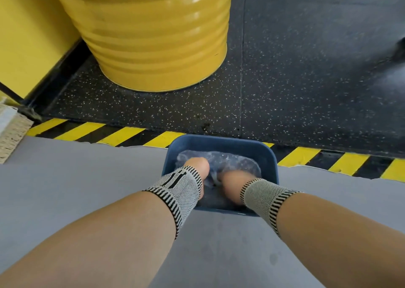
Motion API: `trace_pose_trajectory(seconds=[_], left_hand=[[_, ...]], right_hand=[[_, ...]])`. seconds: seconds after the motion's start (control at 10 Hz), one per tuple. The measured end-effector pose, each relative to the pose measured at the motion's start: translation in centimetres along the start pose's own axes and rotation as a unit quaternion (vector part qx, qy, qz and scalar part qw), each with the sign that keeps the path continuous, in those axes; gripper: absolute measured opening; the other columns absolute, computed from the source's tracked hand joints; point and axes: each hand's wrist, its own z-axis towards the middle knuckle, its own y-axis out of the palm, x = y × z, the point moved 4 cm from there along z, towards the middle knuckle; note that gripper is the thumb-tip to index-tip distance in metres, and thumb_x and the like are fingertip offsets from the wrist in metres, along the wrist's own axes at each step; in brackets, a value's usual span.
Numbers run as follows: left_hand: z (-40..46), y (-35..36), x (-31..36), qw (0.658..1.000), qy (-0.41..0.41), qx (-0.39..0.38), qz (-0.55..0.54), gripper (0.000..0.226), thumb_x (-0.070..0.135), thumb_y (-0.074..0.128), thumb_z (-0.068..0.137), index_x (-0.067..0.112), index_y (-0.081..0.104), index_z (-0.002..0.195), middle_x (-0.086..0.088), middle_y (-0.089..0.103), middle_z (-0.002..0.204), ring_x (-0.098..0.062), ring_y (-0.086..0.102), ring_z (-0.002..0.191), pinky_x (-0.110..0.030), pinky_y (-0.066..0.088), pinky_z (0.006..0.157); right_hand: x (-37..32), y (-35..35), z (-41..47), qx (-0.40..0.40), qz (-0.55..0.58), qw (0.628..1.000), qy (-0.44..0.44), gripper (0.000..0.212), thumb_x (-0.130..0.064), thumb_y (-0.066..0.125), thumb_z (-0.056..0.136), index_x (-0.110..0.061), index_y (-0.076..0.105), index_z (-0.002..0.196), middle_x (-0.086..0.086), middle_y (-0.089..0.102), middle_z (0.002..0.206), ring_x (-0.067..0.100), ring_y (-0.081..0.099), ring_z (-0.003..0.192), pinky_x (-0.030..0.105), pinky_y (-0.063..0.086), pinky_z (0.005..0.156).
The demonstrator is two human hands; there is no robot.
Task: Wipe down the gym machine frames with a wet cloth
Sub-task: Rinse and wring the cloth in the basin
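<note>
A blue plastic basin with water stands on the grey floor just in front of me. A pale, soaked cloth lies bunched in the water. Both hands are down inside the basin. My left hand grips the cloth's left end. My right hand is closed on the cloth's near edge, its fingers partly under the water. Both wrists wear grey and black knitted wrist supports. No gym machine frame is in view.
A large yellow ribbed drum stands on the black speckled rubber floor ahead. A yellow and black hazard stripe marks the edge between rubber floor and grey mat. A yellow wall rises at left.
</note>
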Motion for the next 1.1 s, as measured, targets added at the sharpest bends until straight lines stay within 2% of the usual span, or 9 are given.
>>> trace_pose_trajectory(seconds=[0.1, 0.3, 0.4, 0.5, 0.7, 0.8, 0.9, 1.0, 1.1], left_hand=[[0.6, 0.5, -0.7, 0.998, -0.024, -0.029, -0.041, 0.045, 0.016, 0.030, 0.104, -0.003, 0.033, 0.144, -0.021, 0.035, 0.150, -0.036, 0.037, 0.137, -0.042, 0.035, 0.110], [0.4, 1.8, -1.5, 0.973, -0.067, -0.144, -0.169, 0.045, 0.050, 0.046, 0.094, 0.012, 0.058, 0.114, -0.013, 0.065, 0.117, -0.031, 0.057, 0.114, -0.045, 0.040, 0.106], [0.6, 1.4, -1.4, 0.978, -0.047, -0.142, -0.147, 0.033, 0.037, 0.040, 0.100, 0.008, 0.055, 0.103, -0.014, 0.061, 0.106, -0.028, 0.056, 0.103, -0.037, 0.042, 0.097], [0.9, 0.9, -0.8, 0.991, -0.025, -0.081, -0.107, 0.034, 0.037, 0.049, 0.098, 0.007, 0.062, 0.101, -0.015, 0.067, 0.097, -0.029, 0.063, 0.094, -0.041, 0.050, 0.093], [1.8, -1.0, -0.7, 0.999, 0.012, -0.001, 0.030, 0.043, 0.016, 0.036, 0.103, -0.002, 0.038, 0.142, -0.018, 0.041, 0.147, -0.031, 0.043, 0.133, -0.022, 0.047, 0.078], [1.4, -0.5, -0.9, 0.999, 0.011, -0.015, 0.046, 0.045, 0.016, 0.037, 0.102, -0.001, 0.037, 0.143, -0.018, 0.038, 0.149, -0.033, 0.041, 0.135, -0.035, 0.043, 0.099], [1.6, 1.0, -1.0, 0.995, 0.025, -0.092, -0.013, 0.049, 0.028, 0.037, 0.100, 0.000, 0.042, 0.140, -0.024, 0.041, 0.146, -0.040, 0.043, 0.132, -0.047, 0.045, 0.099], [0.5, 1.3, -0.6, 0.986, 0.001, -0.098, -0.138, 0.049, 0.037, 0.039, 0.099, 0.004, 0.048, 0.134, -0.024, 0.050, 0.136, -0.041, 0.047, 0.128, -0.046, 0.045, 0.097], [0.6, 1.3, -0.9, 0.980, -0.004, -0.123, -0.154, 0.035, 0.037, 0.029, 0.103, 0.013, 0.053, 0.100, -0.014, 0.061, 0.101, -0.027, 0.057, 0.096, -0.032, 0.045, 0.094]], right_hand=[[1.0, 0.1, 0.0, 0.002, 0.063, 0.998, -0.028, 0.031, -0.016, 0.046, 0.097, -0.002, 0.058, 0.121, 0.015, 0.060, 0.120, 0.031, 0.057, 0.112, 0.037, 0.046, 0.091], [-2.6, -3.1, -4.4, 0.066, 0.465, 0.877, -0.101, 0.037, -0.038, 0.041, 0.096, -0.011, 0.064, 0.089, 0.008, 0.064, 0.093, 0.026, 0.060, 0.089, 0.034, 0.047, 0.086], [-2.8, -2.8, -4.9, 0.091, 0.479, 0.867, -0.100, 0.041, -0.040, 0.041, 0.095, -0.013, 0.057, 0.068, 0.004, 0.061, 0.071, 0.020, 0.055, 0.067, 0.032, 0.047, 0.072], [-1.8, -2.6, -3.6, 0.151, 0.322, 0.929, -0.101, 0.037, -0.032, 0.029, 0.102, -0.011, 0.051, 0.081, 0.011, 0.060, 0.085, 0.026, 0.051, 0.079, 0.039, 0.046, 0.083], [0.7, 0.5, 0.8, 0.051, 0.068, 0.996, -0.040, 0.028, -0.022, 0.041, 0.099, -0.008, 0.060, 0.115, 0.012, 0.063, 0.108, 0.027, 0.060, 0.091, 0.035, 0.048, 0.077], [0.8, 0.3, 0.5, 0.017, 0.057, 0.998, 0.002, 0.026, -0.011, 0.052, 0.094, -0.003, 0.062, 0.116, 0.014, 0.063, 0.109, 0.029, 0.060, 0.100, 0.037, 0.048, 0.083], [-1.1, -1.3, -0.5, 0.010, 0.300, 0.951, -0.067, 0.034, -0.020, 0.039, 0.099, 0.002, 0.059, 0.116, 0.022, 0.060, 0.117, 0.038, 0.056, 0.109, 0.043, 0.044, 0.093], [-2.6, -2.2, -2.9, 0.043, 0.467, 0.878, -0.100, 0.035, -0.036, 0.042, 0.093, -0.010, 0.064, 0.083, 0.015, 0.068, 0.097, 0.031, 0.062, 0.094, 0.041, 0.048, 0.093], [-3.4, -2.4, -4.4, 0.090, 0.460, 0.874, -0.127, 0.045, -0.042, 0.046, 0.094, -0.003, 0.065, 0.083, 0.011, 0.064, 0.079, 0.025, 0.059, 0.077, 0.036, 0.050, 0.080]])
